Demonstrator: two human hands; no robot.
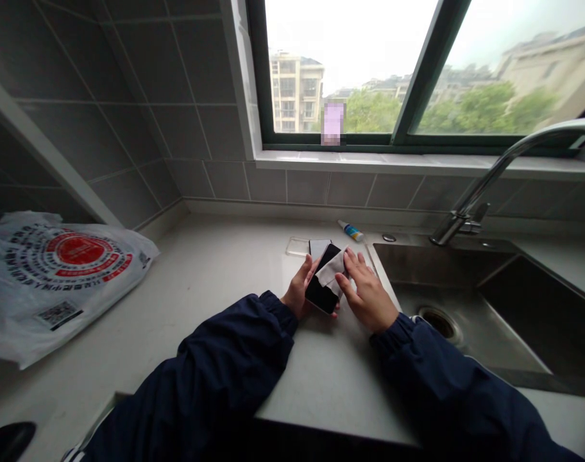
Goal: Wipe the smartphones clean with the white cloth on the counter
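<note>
My left hand (299,290) is closed around a black smartphone (323,296), holding it tilted above the counter with its dark screen facing up. Against that screen lies a small white cloth or tissue (330,272). The fingers of my right hand (367,292) press on the cloth's right side, thumb on its lower part. Just behind the phone, a clear phone case (296,246) and a flat, pale, dark-edged piece (320,246) rest on the counter. A small blue-and-white tube (351,231) lies farther back, near the sink.
A steel sink (466,269) with a curved faucet (485,179) is on the right. At left, a printed white plastic bag (66,276) sits on the pale counter (215,276). Behind are a tiled wall (306,187) and a window (360,70).
</note>
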